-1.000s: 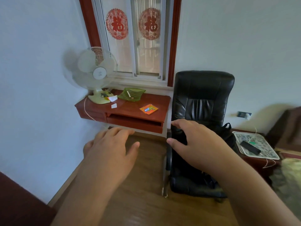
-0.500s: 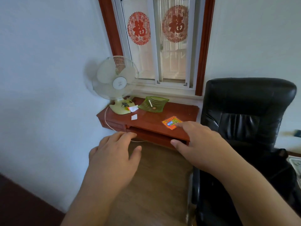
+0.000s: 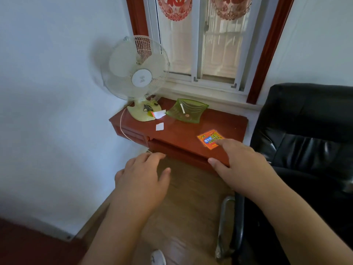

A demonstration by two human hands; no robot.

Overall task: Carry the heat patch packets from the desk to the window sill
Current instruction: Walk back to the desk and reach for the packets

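Observation:
An orange heat patch packet [image 3: 209, 139] with blue and yellow print lies flat on the right part of the red-brown desk [image 3: 181, 134]. My right hand [image 3: 240, 165] hovers over the desk's front right edge, fingers spread, its fingertips at the packet's near corner and holding nothing. My left hand [image 3: 143, 176] hangs open in front of the desk, lower and to the left, empty. The pale window sill [image 3: 206, 93] runs along the wall just behind the desk, below the sliding window.
A white table fan [image 3: 136, 77] stands on the desk's left end, its cord trailing over the edge. A green glass dish [image 3: 188, 109] and paper scraps [image 3: 160, 126] lie mid-desk. A black leather office chair [image 3: 305, 134] crowds the desk's right side. Wood floor lies below.
I have come closer to the desk, which now looms larger. My right hand has reached forward to the near corner of the packet; my left hand stays low in front.

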